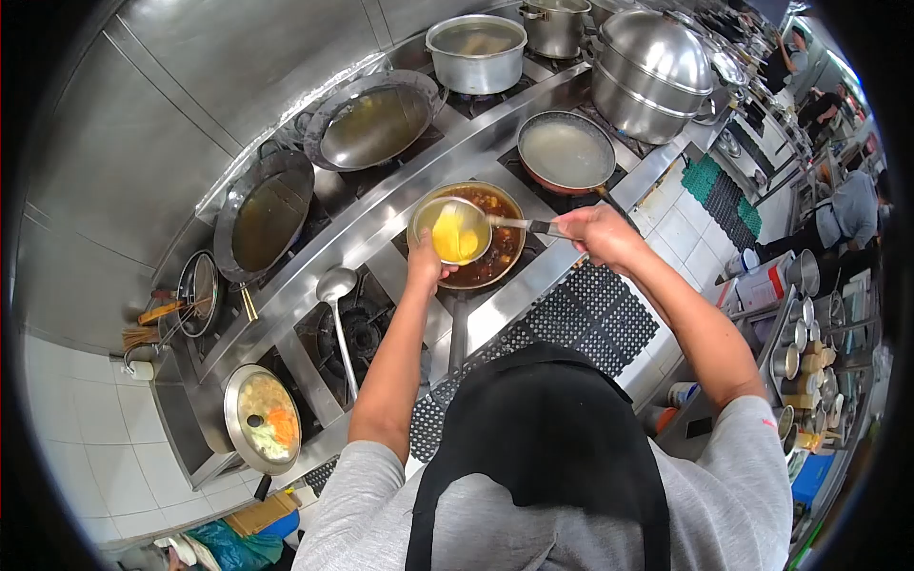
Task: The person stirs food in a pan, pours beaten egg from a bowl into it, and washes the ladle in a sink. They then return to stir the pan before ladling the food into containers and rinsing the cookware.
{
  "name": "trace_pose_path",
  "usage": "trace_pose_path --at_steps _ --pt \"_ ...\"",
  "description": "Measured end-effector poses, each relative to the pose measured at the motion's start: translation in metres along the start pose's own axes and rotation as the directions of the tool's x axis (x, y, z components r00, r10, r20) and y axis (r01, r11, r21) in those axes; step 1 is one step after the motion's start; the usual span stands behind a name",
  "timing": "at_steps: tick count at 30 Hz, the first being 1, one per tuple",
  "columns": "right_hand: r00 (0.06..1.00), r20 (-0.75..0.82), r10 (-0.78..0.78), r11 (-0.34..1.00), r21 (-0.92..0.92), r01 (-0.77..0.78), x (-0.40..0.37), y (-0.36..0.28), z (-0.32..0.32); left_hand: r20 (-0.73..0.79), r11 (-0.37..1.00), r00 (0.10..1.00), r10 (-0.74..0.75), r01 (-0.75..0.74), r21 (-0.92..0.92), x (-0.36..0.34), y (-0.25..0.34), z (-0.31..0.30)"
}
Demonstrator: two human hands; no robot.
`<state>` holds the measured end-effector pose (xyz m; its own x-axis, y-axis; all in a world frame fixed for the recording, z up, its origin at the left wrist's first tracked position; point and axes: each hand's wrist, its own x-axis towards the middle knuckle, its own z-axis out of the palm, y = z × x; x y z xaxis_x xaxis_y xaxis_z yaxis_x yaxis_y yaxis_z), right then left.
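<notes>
My left hand (427, 261) grips the side of a small metal bowl (423, 217), tilted toward me, with beaten egg (455, 238) in it, bright yellow. Closed round the handle of a long-handled utensil (522, 225) is my right hand (600, 235). The utensil's far end reaches into the bowl, and its shape is blurred in the egg. Just beneath the bowl, a frying pan (511, 255) holds dark brown sauce with chunks; the bowl hides part of it. The pan's handle points toward me.
A ladle (335, 285) lies across the burner at left. Nearby is a lidded pan (262, 419) of vegetables. Two woks (376, 124) of liquid, a large pot (476, 71), a pan of cloudy liquid (566, 152) and a steamer (652, 76) stand behind. People (852, 205) are far right.
</notes>
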<state>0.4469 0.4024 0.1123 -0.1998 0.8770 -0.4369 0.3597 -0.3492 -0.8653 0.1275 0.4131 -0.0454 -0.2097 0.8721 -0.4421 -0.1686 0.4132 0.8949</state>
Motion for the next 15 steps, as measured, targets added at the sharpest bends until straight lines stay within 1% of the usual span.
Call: trace_pose_path --at_steps 3,4,5,6,7,8,11,13,14,15 --pt "0.989 0.144 0.038 0.980 -0.199 -0.008 -0.011 0.000 0.012 0.001 0.993 0.999 0.039 -0.039 0.116 0.004 -0.003 -0.002" --pt "0.978 0.137 -0.157 0.949 -0.252 0.187 -0.005 0.005 0.011 0.011 0.994 0.999 0.035 -0.036 0.103 0.002 -0.008 -0.004" --pt "0.952 0.108 -0.288 0.863 -0.402 0.306 -0.008 0.005 0.007 0.007 0.996 0.999 0.051 -0.051 0.073 0.004 -0.009 -0.004" --pt "0.906 0.103 -0.410 0.745 -0.536 0.397 -0.032 -0.016 0.010 0.001 0.997 0.998 0.057 -0.057 0.049 0.001 -0.011 -0.006" --pt "0.843 0.116 -0.526 0.599 -0.653 0.464 -0.053 -0.035 0.014 -0.006 0.997 0.998 0.065 -0.065 0.029 -0.001 -0.012 -0.009" --pt "0.851 0.124 -0.510 0.583 -0.678 0.448 -0.065 -0.046 0.015 -0.006 0.998 0.998 0.062 -0.062 0.000 -0.002 -0.010 -0.009" --pt "0.818 0.036 -0.575 0.637 -0.607 0.475 -0.084 -0.056 0.008 -0.028 0.996 0.996 0.090 -0.091 -0.009 0.009 -0.005 -0.011" --pt "0.887 -0.040 -0.460 0.809 -0.430 0.400 -0.073 -0.038 -0.007 -0.095 0.989 0.985 0.145 -0.141 0.051 0.005 0.010 -0.008" --pt "0.922 -0.061 -0.383 0.878 -0.334 0.343 -0.063 -0.024 -0.019 -0.127 0.983 0.977 0.172 -0.162 0.083 0.000 0.018 -0.006" --pt "0.951 -0.072 -0.302 0.932 -0.234 0.278 -0.058 -0.018 -0.026 -0.128 0.978 0.973 0.192 -0.179 0.102 0.000 0.025 -0.008"
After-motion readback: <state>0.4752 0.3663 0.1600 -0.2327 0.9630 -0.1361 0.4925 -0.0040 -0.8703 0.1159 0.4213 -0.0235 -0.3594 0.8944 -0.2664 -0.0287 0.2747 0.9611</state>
